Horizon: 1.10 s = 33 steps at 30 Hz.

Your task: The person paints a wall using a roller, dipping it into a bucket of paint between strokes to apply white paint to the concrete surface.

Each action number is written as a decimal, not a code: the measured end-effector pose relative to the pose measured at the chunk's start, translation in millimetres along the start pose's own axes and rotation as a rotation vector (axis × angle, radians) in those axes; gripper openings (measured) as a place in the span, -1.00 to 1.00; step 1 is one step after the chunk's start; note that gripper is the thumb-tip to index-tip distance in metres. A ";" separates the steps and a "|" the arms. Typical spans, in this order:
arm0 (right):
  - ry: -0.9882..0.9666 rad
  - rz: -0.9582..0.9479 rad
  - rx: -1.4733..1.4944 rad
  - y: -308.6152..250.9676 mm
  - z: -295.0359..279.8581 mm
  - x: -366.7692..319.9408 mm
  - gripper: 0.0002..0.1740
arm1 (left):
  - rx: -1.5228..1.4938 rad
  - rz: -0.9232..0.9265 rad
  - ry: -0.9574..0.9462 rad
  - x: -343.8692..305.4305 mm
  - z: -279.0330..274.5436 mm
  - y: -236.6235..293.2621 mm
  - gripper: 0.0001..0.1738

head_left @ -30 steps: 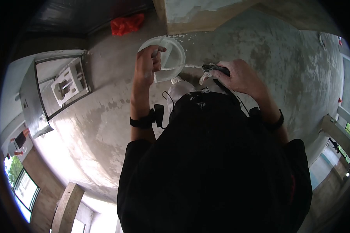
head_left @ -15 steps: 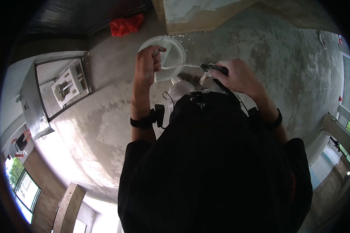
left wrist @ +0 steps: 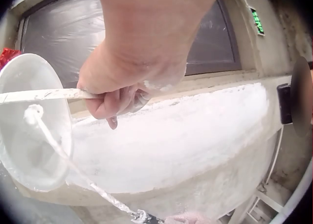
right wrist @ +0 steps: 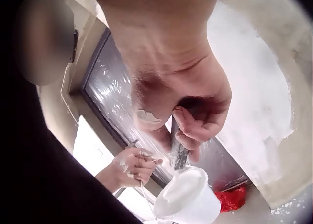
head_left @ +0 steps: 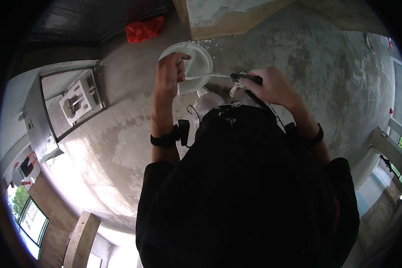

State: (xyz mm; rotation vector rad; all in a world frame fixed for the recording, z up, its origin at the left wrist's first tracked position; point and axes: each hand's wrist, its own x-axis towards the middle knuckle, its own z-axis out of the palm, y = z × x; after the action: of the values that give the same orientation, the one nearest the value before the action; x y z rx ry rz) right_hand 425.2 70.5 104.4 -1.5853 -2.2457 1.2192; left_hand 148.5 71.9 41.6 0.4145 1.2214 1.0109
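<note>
In the head view, my left hand [head_left: 167, 76] is over the near-left rim of a white bucket [head_left: 203, 58], fingers curled. The left wrist view shows this hand [left wrist: 142, 62] gripping the bucket's thin white handle [left wrist: 44, 95]. Farther right, my right hand [head_left: 274, 85] holds the black grip [head_left: 250, 79] of a tool whose white-coated shaft [head_left: 221, 76] reaches into the bucket. White material coats the shaft's end [left wrist: 33, 114] inside the bucket. In the right wrist view, the fingers of my right hand [right wrist: 181, 99] wrap round the grip [right wrist: 179, 153], above the tilted bucket [right wrist: 195, 204].
A red plastic bag [head_left: 144, 30] lies beyond the bucket, to the left. White spots dot the floor beside the bucket. At left stands a metal-framed opening with a white slotted object [head_left: 78, 102]. A person [head_left: 24, 169] is in the far-left background.
My right hand and the tool have shifted slightly left. My left hand keeps its hold on the bucket handle. The person in the left background has changed position.
</note>
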 end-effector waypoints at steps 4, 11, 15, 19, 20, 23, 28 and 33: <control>-0.038 0.037 -0.003 1.2 2.3 0.1 -0.64 | 0.008 -0.011 -0.006 1.5 2.6 -1.0 -0.77; -0.034 0.050 0.091 6.9 2.2 2.4 -0.64 | 0.036 -0.017 0.015 6.1 4.6 -1.9 -0.76; 0.019 0.028 0.054 3.2 1.1 3.1 -0.65 | 0.033 -0.026 -0.012 7.7 7.7 2.0 -0.76; 0.007 0.055 0.153 9.7 1.7 0.9 -0.66 | 0.092 -0.014 0.003 6.9 14.9 2.5 -0.71; 0.008 0.055 0.154 8.1 0.6 -0.1 -0.66 | 0.083 -0.018 -0.001 8.0 15.7 3.1 -0.72; 0.051 0.087 0.124 1.8 -2.2 -2.0 -0.66 | 0.083 -0.016 -0.011 11.4 16.7 4.7 -0.73; 0.035 0.049 0.078 14.7 -2.1 -1.0 -0.67 | 0.073 -0.080 0.013 17.7 20.9 9.6 -0.75; 0.075 0.075 0.111 17.7 -2.6 -4.1 -0.67 | 0.066 -0.062 -0.038 24.3 22.5 10.9 -0.74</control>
State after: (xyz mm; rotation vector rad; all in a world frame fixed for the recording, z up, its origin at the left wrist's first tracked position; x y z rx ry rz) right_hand 441.3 70.6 95.6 -1.6584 -2.0532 1.2572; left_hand 164.5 102.8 43.3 0.4427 1.2289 0.9084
